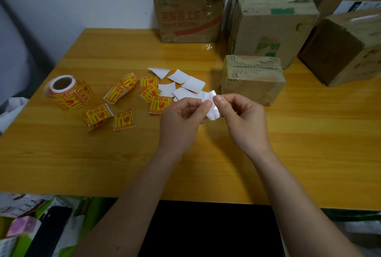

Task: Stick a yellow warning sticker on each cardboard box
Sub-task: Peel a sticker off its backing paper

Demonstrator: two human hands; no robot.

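Two hands meet above the worktop (206, 164): the left hand (181, 116) and right hand (241, 116) each pinch a white-backed sticker (213, 110) between thumb and fingers. Loose stickers (123, 119) and a roll (68, 92) lie left; four boxes (252, 80) stand behind and right.

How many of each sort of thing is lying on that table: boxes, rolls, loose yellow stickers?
Cardboard boxes: 4 on or at the table
Sticker roll: 1
Loose yellow stickers: about 7, some overlapping
White backing papers: about 6, overlapping, plus one in the hands
Total: about 19
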